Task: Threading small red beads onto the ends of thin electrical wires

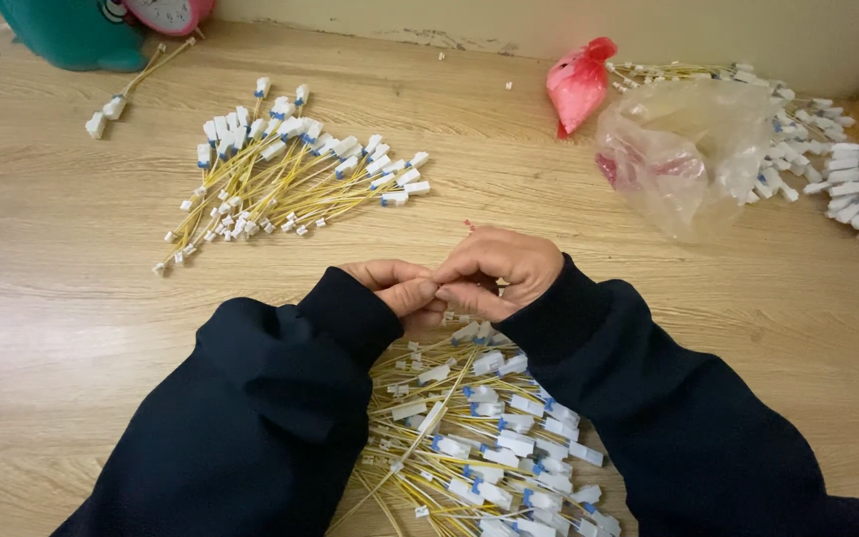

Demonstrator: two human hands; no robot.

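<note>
Over table (72, 328) middle, left hand (395, 288) and right hand (497, 273) meet, fingertips pinched shut on something tiny, too small to tell. Wire pile (479, 438) lies just below hands, at 6 o'clock, between sleeves, wires running toward 1 o'clock. Both hands equally near. Second wire bunch (290, 174) at 11 o'clock, well apart. Clear bag (683, 149) at 2 o'clock. Bare wood left and right gives room.

A: Far side of the wooden table (72, 298), a red plastic bag (579, 85) sits just beside a crumpled clear bag (683, 149).

B: And top left, a teal toy (72, 35) touches a pink clock (171, 14).
</note>
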